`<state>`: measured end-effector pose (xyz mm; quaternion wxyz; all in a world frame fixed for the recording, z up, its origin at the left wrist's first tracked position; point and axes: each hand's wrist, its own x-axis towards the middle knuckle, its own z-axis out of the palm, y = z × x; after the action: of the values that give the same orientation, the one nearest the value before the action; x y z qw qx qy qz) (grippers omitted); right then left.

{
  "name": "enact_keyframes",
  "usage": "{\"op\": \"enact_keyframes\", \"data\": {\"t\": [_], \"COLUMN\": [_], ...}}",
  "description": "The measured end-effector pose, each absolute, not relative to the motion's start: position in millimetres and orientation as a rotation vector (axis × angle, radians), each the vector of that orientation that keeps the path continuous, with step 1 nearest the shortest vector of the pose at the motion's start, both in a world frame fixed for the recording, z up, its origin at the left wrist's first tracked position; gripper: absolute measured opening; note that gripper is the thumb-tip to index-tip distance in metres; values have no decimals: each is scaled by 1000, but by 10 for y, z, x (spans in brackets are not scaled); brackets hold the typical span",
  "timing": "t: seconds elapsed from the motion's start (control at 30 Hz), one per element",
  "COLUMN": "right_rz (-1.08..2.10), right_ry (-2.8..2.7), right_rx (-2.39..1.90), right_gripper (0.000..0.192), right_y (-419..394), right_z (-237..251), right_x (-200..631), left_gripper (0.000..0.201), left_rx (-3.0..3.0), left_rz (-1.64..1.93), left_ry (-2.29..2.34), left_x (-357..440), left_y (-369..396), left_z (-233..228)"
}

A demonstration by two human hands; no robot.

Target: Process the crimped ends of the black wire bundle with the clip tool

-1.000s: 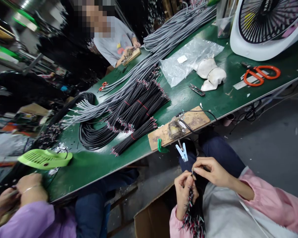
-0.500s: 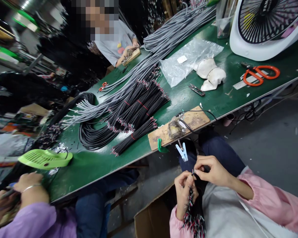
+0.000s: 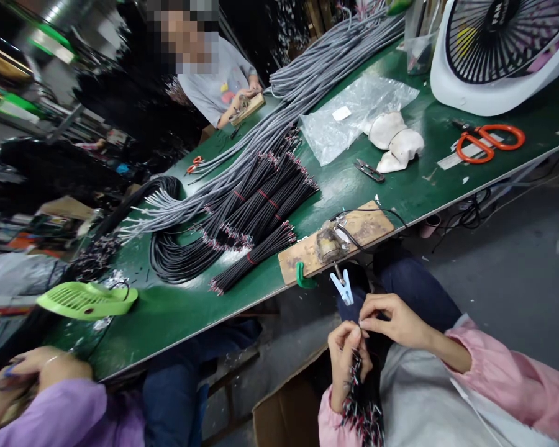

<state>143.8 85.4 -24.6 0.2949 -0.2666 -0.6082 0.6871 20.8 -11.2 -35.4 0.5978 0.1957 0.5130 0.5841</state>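
My left hand (image 3: 345,360) grips a bundle of black cables (image 3: 364,403) with red and white stripped ends, held upright over my lap. My right hand (image 3: 390,320) pinches one wire end at the top of that bundle, right beside the left thumb. Both hands sit below the front edge of the green table (image 3: 177,310). Just above them a wooden board (image 3: 368,225) with a metal fixture (image 3: 328,243) lies on the table edge, with a blue clothespin (image 3: 343,287) hanging under it.
Black cable bundles (image 3: 256,211) and grey cables (image 3: 307,74) cover the table's middle. Orange scissors (image 3: 491,138), snips (image 3: 369,169), a plastic bag (image 3: 354,112), white cloth (image 3: 395,139), a fan (image 3: 503,49) and a green fan grille (image 3: 86,299) lie around. A co-worker's hands (image 3: 37,369) work at lower left; another person sits across. A cardboard box (image 3: 289,406) stands by my knee.
My right hand's fingers have shifted slightly at the top of the bundle. The co-worker's hands at lower left have moved down and left. The view has barely shifted.
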Motion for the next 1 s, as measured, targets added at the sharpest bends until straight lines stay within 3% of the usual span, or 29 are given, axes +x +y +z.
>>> {"op": "enact_keyframes", "data": {"t": [0.23, 0.4, 0.57, 1.0], "right_rz": [2336, 2349, 2551, 2398], "right_ry": [-1013, -717, -523, -614], "right_rx": [-488, -420, -140, -353], "right_gripper": [28, 28, 45, 39], "right_y": [867, 1096, 1216, 1243], "right_z": [-344, -309, -250, -178], "right_x": [1312, 1079, 842, 794], "left_gripper": [25, 14, 18, 23], "left_rx": [592, 757, 768, 696], "left_rz": [1409, 1456, 1481, 1357], "left_ry": [1265, 1387, 1428, 1389], "left_x": [195, 103, 31, -3], "left_y": [-17, 68, 150, 181], "left_z": [-221, -67, -7, -63]}}
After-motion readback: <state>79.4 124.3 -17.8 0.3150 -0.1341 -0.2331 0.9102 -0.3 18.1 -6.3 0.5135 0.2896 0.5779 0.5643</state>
